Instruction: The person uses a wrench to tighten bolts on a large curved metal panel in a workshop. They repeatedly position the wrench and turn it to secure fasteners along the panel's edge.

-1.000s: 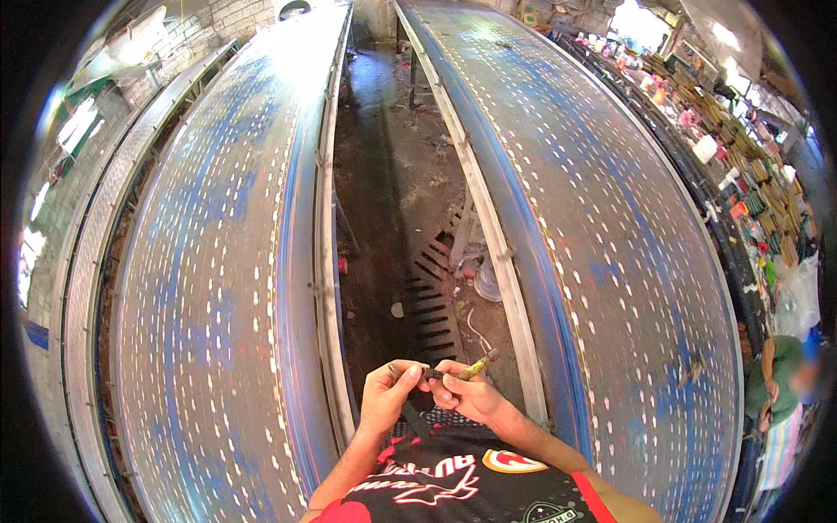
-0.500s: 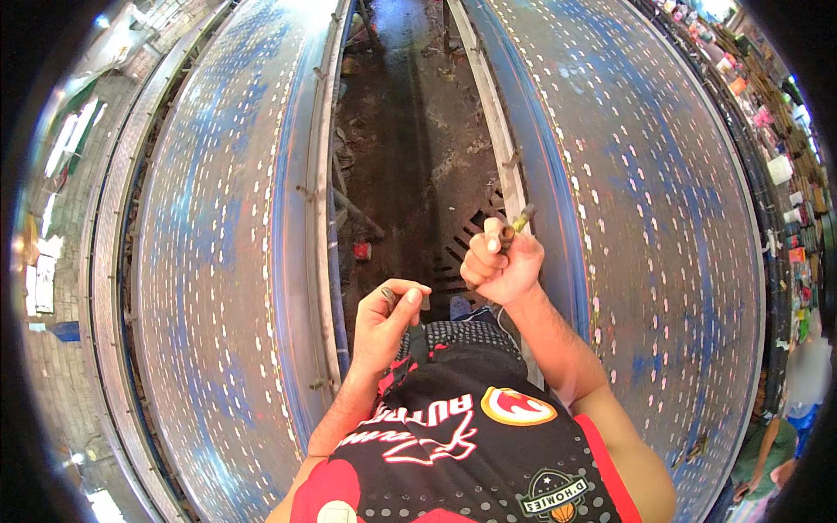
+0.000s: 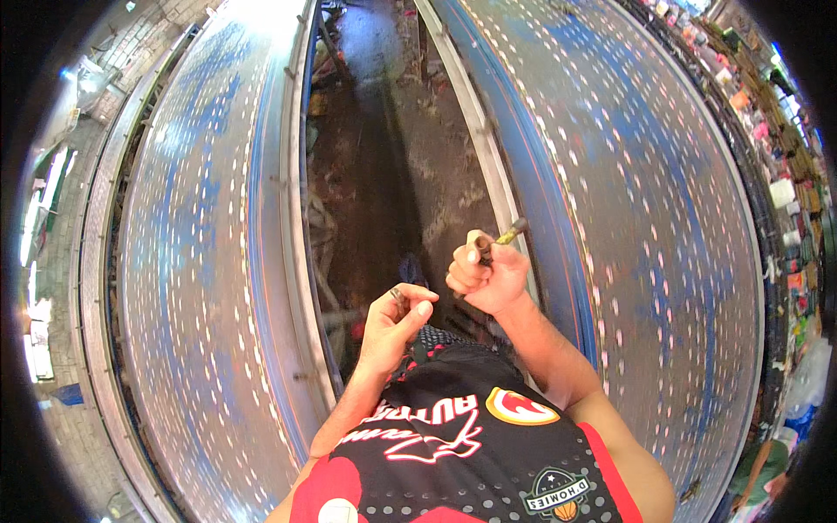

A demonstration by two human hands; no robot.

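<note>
The right hand (image 3: 493, 277) has its fingers clamped around a short yellowish rod-like tool (image 3: 510, 234), raised in the air before the person. The left hand (image 3: 392, 327), wearing a ring (image 3: 398, 298), is near; its thumb and forefinger are nearly together, but I cannot tell whether they pinch something.

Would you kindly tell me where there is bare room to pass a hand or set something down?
A hand could likely pass over the dark floor beyond the left hand and right hand, between the left table and right table. The left table's patterned top looks bare between its edges, though wetness can't be judged. Clutter crowds the right table's outer side.
</note>
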